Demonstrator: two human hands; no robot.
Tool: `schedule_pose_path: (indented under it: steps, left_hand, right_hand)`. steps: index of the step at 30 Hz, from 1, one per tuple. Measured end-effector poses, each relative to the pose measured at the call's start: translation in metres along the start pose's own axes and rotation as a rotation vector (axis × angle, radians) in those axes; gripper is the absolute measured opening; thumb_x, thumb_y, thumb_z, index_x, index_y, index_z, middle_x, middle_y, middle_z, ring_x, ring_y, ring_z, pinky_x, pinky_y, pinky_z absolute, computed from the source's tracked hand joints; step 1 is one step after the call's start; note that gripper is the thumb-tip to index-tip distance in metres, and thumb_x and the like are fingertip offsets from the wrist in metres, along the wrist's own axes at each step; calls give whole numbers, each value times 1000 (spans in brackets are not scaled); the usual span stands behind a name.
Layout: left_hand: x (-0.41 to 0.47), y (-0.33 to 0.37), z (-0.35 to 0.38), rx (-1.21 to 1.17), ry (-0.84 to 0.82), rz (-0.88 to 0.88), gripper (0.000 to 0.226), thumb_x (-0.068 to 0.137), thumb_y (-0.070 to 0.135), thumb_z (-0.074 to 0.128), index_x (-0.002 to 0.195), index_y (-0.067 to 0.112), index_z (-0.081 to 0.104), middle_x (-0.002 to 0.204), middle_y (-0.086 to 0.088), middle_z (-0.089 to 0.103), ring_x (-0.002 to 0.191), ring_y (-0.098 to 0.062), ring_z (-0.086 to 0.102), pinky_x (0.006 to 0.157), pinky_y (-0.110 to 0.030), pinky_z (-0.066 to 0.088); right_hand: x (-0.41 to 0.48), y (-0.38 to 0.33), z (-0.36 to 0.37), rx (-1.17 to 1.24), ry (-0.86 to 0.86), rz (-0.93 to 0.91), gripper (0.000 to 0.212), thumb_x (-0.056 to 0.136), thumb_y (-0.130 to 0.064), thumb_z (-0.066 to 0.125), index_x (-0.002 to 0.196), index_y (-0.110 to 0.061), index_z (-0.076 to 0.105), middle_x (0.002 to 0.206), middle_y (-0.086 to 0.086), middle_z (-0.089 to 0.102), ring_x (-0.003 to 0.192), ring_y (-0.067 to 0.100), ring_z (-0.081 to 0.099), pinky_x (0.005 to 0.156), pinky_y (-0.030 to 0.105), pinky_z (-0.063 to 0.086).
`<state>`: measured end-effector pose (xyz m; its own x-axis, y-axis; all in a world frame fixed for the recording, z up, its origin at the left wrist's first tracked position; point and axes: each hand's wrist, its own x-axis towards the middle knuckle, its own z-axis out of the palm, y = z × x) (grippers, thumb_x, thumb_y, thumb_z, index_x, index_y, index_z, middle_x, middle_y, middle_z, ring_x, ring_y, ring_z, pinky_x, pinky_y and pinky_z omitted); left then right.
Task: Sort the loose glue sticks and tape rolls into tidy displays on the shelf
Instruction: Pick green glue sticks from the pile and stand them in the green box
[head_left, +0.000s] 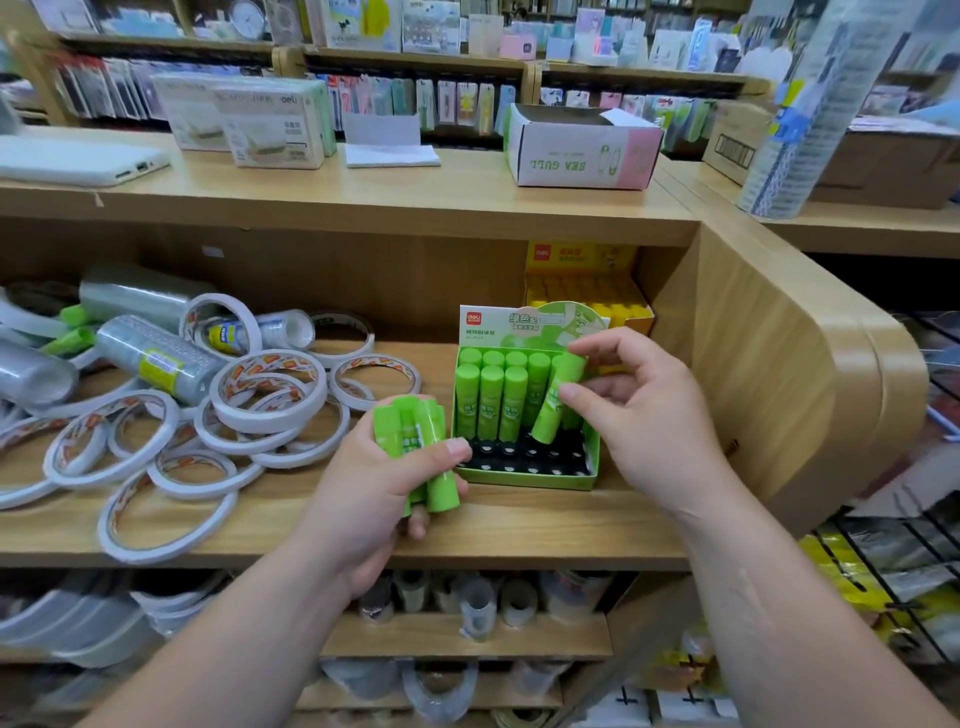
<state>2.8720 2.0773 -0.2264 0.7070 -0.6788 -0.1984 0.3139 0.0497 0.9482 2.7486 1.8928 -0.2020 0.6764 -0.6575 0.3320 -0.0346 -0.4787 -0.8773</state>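
A green display box (524, 475) stands on the wooden shelf (291, 525), with several green glue sticks (491, 400) upright in its back rows and empty black holes in front. My right hand (644, 415) holds one green glue stick (558, 402) tilted over the box. Just left of the box, my left hand (379, 493) grips a bundle of green glue sticks (421, 441). White tape rolls (218, 426) lie in a loose heap on the left of the shelf, among clear tape packs (156, 358) and a few more green sticks (72, 332).
A yellow glue stick box (587, 296) sits behind the green one against the shelf's right wall. The counter above holds a Sea Gull carton (576, 150), white boxes (270, 119) and a tall tape pack (810, 114). Lower shelves hold more tape.
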Motion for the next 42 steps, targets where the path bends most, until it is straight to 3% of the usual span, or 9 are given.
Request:
schedule_pose_path:
  steps: [5, 8, 12, 17, 26, 31, 38, 40, 42]
  left_hand:
    - [3, 0, -4, -3, -26, -9, 67, 65, 19, 83, 124, 16, 53, 108, -24, 71, 71, -26, 69, 35, -21, 33]
    - [4, -1, -5, -5, -36, -19, 65, 67, 16, 83, 125, 16, 53, 110, -24, 71, 72, -27, 69, 34, -21, 33]
    - [4, -2, -5, -2, -35, -20, 55, 76, 8, 80, 123, 20, 54, 109, -23, 71, 72, -28, 69, 35, -22, 34]
    - [4, -2, -5, -3, -32, -15, 54, 78, 5, 79, 123, 19, 53, 110, -23, 71, 71, -28, 70, 35, -22, 34]
    - [4, -2, -5, 3, -30, -4, 53, 76, 7, 80, 121, 18, 54, 109, -24, 71, 71, -29, 71, 34, -22, 33]
    - [3, 0, -4, -26, -39, -8, 66, 65, 11, 89, 121, 17, 55, 108, -24, 71, 70, -27, 70, 34, -20, 32]
    - [-5, 0, 3, -38, -46, 7, 68, 60, 8, 88, 120, 20, 57, 80, -6, 71, 64, -29, 68, 33, -18, 28]
    - [-11, 1, 10, 43, -67, 52, 70, 58, 9, 91, 118, 24, 57, 79, -8, 72, 63, -28, 67, 34, -18, 28]
    - [-14, 2, 16, 147, -96, 108, 68, 59, 10, 92, 116, 26, 58, 81, -10, 73, 63, -28, 67, 36, -20, 29]
  right_hand:
    - [3, 5, 6, -108, -8, -82, 42, 83, -4, 79, 98, -40, 64, 110, -10, 67, 86, 6, 70, 75, 18, 57]
    - [2, 8, 11, -235, 12, -170, 36, 82, -3, 79, 102, -31, 69, 103, -11, 68, 87, 3, 68, 77, 18, 58]
    - [-1, 13, 14, -369, 58, -286, 26, 82, -7, 80, 105, -18, 73, 97, -9, 68, 86, 3, 66, 77, 25, 59]
    - [1, 10, 13, -415, 136, -339, 14, 81, -15, 83, 92, -12, 74, 86, -6, 66, 80, 8, 64, 72, 31, 59]
    - [5, 11, 10, -443, 112, -361, 13, 83, -16, 81, 95, -15, 80, 95, -7, 71, 91, 4, 65, 83, 26, 57]
    - [5, 13, 17, -501, 86, -432, 11, 87, -14, 76, 97, -11, 79, 98, -6, 65, 91, 6, 60, 80, 22, 54]
    - [1, 15, 14, -498, 77, -371, 20, 90, -18, 73, 109, -14, 76, 104, -6, 55, 86, 9, 56, 75, 34, 55]
    - [-10, 8, 14, -406, 98, -312, 34, 90, -18, 71, 124, -18, 69, 110, -8, 55, 86, 7, 59, 76, 31, 55]
    - [-25, -6, 18, -190, 95, -225, 34, 88, -18, 74, 122, -22, 69, 102, -8, 63, 83, 10, 63, 70, 26, 55]
